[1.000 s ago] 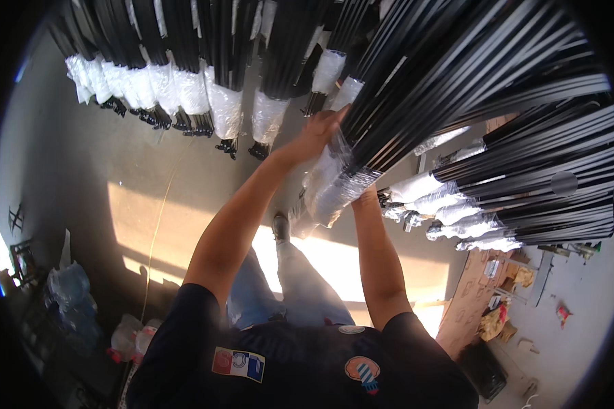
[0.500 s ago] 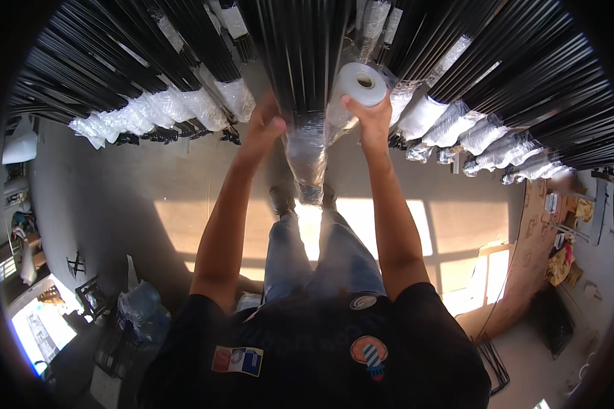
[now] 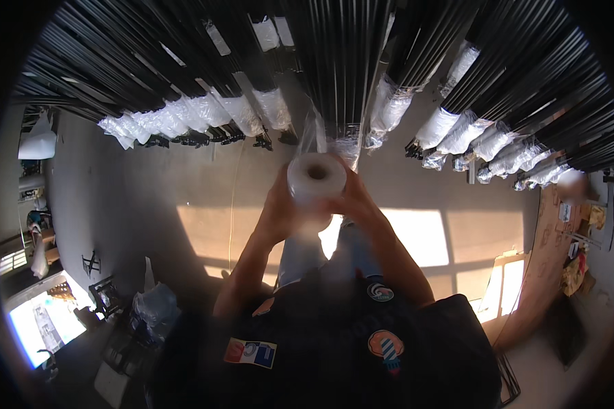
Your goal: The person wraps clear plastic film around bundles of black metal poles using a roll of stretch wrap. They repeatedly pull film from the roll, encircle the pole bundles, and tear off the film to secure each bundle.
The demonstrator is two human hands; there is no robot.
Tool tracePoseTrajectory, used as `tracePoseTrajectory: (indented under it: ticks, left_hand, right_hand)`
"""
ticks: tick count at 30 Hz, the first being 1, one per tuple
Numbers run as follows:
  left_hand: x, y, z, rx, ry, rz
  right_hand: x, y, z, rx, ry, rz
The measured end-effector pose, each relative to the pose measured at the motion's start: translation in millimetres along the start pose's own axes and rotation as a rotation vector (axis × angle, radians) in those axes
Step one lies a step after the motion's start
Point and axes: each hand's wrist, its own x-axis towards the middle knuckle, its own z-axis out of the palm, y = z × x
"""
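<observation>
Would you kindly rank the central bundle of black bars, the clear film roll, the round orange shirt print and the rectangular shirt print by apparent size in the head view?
1. Central bundle of black bars
2. Clear film roll
3. Round orange shirt print and rectangular shirt print: too alike to rank.

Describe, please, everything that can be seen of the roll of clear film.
The roll looks like a thick cylinder of whitish, translucent plastic, with a round dark hole in its middle. Its round end faces up toward the camera. In the picture, it sits just below the central bundle of black bars. The left hand is at its left side, the right hand at its right; its lower part is blurred.
</observation>
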Motion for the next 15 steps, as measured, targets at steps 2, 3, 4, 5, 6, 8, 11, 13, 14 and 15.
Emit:
tracePoseTrajectory:
  ticks: [2,3,4,5,6,8,11,13,14,15]
  left_hand:
    - [-6,-12,-13,-0.155,-0.096,0.034]
    - [-14,-12,-20,-0.12,-0.111,0.054]
    - [-19,-16,-27,-0.092,-0.129,0.08]
    - [-23,-17,-32,-0.07,-0.172,0.092]
    - [-24,-18,-38,-0.039,-0.226,0.108]
    - [-25,-14,-49,0.016,-0.298,0.134]
    - [-24,-22,-75,-0.029,-0.228,0.112]
    - [-6,-37,-92,-0.388,-0.08,0.147]
    - [10,-33,-99,-0.515,-0.041,0.147]
    - [24,-34,-100,-0.384,0.019,0.159]
  right_hand:
    - [-13,2,-30,-0.274,-0.146,-0.167]
    - [-14,-23,-38,-0.064,-0.092,-0.301]
    - [-10,-36,-54,0.034,0.052,-0.229]
    - [8,-39,-68,-0.045,0.276,-0.225]
    - [43,-26,-75,-0.166,0.398,-0.158]
    - [107,27,-74,-0.219,0.085,-0.034]
    - [160,19,1,0.206,-0.491,0.188]
    - [166,64,5,0.234,-0.762,0.326]
    - [165,77,-3,0.279,-0.762,0.355]
    - [159,74,2,0.33,-0.771,0.39]
